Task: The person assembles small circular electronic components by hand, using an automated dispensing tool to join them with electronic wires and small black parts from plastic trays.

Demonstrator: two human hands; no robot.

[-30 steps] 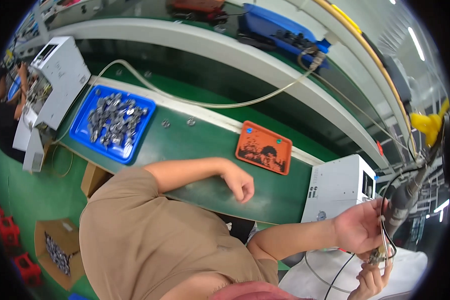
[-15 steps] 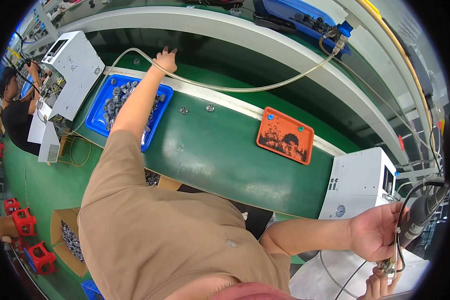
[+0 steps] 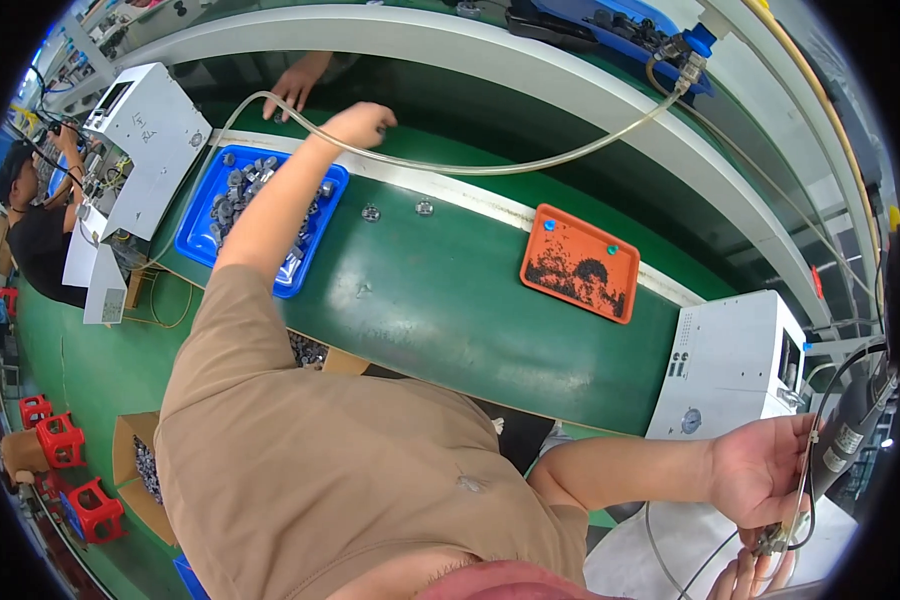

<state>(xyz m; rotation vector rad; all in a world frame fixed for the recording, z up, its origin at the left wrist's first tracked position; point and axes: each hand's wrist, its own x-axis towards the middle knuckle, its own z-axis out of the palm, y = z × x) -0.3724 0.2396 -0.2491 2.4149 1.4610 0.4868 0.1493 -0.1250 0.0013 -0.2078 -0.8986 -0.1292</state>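
Observation:
My left hand (image 3: 362, 124) is stretched over the far side of the green workbench (image 3: 440, 320), beside a clear hose (image 3: 510, 170). Its fingers are curled in; what they hold, if anything, is too small to make out. Below that arm lies a blue tray (image 3: 192, 235) of grey parts. Two small metal parts, one a clear-looking ring (image 3: 371, 213), rest right of it. At the far right my right hand (image 3: 755, 470) is closed round a dark cylindrical tool (image 3: 840, 440) with cables, its fingertips partly hidden. Metal fittings (image 3: 772, 540) sit by its thumb.
Another person's hand (image 3: 295, 85) reaches in from the far side. Fingers (image 3: 750, 578) of unclear owner show at the lower right. An orange tray (image 3: 600, 248) with small black pieces, a white machine (image 3: 730, 370), another machine (image 3: 155, 130) and red stools (image 3: 95, 510) surround the bench.
My left hand has moved right, and its spread fingers have curled in. Another person's hand has come in at the far left of the bench. My right hand stays at the tool.

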